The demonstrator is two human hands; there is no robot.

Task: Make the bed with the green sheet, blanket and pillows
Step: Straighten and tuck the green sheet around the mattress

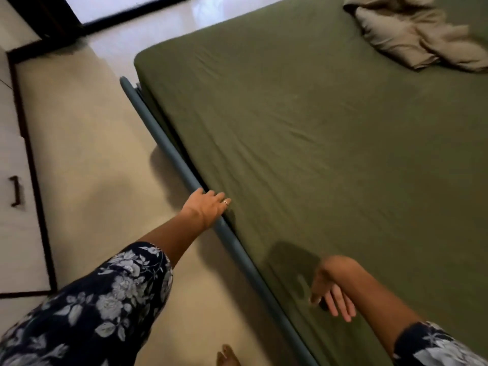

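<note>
The green sheet (303,133) covers the mattress, with light wrinkles across it. My left hand (207,206) is at the mattress's side edge, its fingers tucked down between the sheet and the blue bed frame rail (163,143); what the fingertips hold is hidden. My right hand (331,289) hovers just above the sheet near the bed's near edge, fingers loose and holding nothing, slightly blurred. A crumpled beige blanket (412,30) lies on the far right of the bed. No pillows are in view.
A pale tiled floor (92,154) runs along the bed's left side. A white cabinet with a dark handle (14,191) stands at the far left. A dark-framed glass door (118,9) is at the top. My bare foot (228,356) is beside the rail.
</note>
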